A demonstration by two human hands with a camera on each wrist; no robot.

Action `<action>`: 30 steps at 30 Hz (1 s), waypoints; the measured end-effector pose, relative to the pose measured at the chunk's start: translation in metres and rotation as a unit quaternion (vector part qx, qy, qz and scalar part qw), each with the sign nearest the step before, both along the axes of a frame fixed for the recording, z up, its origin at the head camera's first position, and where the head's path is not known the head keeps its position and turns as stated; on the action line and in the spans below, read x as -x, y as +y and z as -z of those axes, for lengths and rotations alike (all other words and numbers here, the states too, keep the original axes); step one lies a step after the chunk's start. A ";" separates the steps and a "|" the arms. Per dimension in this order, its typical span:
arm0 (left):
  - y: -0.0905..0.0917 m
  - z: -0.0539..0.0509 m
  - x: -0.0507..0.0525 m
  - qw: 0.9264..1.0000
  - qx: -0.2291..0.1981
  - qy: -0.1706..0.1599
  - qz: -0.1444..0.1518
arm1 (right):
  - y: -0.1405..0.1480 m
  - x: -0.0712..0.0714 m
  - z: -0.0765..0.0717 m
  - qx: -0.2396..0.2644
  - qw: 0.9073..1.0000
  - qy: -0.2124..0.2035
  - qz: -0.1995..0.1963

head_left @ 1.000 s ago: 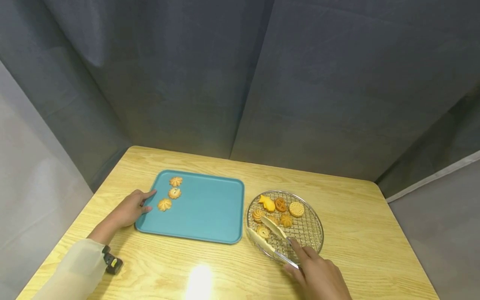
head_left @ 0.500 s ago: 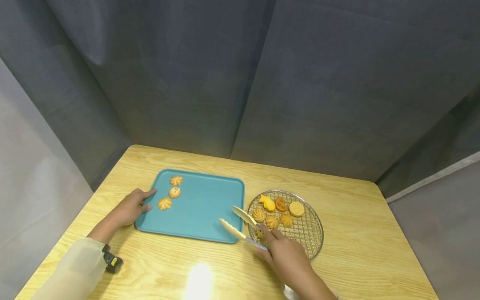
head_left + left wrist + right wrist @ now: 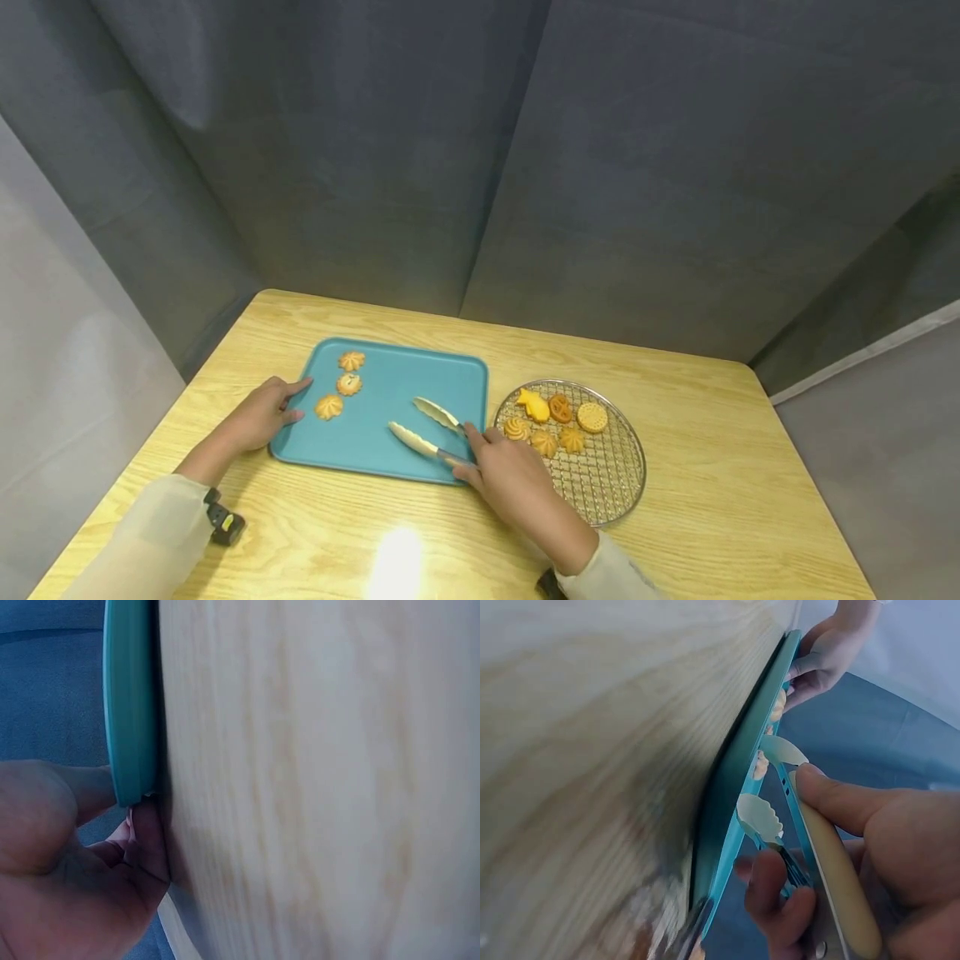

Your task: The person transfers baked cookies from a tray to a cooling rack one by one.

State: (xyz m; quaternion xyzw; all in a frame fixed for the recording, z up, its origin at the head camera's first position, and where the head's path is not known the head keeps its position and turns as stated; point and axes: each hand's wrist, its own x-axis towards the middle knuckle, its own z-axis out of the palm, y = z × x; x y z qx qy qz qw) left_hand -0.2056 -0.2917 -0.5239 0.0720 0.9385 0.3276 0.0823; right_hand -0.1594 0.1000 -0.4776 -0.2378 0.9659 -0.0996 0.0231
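My right hand holds a pair of tongs with metal arms and pale scalloped tips. Their tips are spread apart above the right half of a teal tray, with nothing between them. On the tray's left side lie three cookies, a top one, a middle one and a lower one. At the tray's left edge, my left hand grips the rim; in the left wrist view its fingers bend under the rim.
Right of the tray stands a round wire rack with several cookies, among them a fish-shaped one, a pretzel-shaped one and a round one. My right hand and forearm cover the rack's left front part. Dark curtains hang behind the wooden table.
From over the rack, my right hand has moved left with the tongs, whose tips are now above the tray. My left hand and the cookies on the tray have stayed put.
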 end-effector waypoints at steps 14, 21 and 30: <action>-0.001 0.001 0.000 1.000 -0.006 -0.007 0.000 | -0.061 0.034 0.006 -0.023 0.999 0.000 -0.023; -0.001 0.000 0.000 1.000 -0.003 -0.003 0.006 | -0.082 0.044 0.008 -0.038 0.999 0.009 -0.029; 0.000 -0.001 0.000 1.000 0.007 -0.004 0.003 | -0.078 0.039 0.006 -0.026 0.998 0.045 -0.037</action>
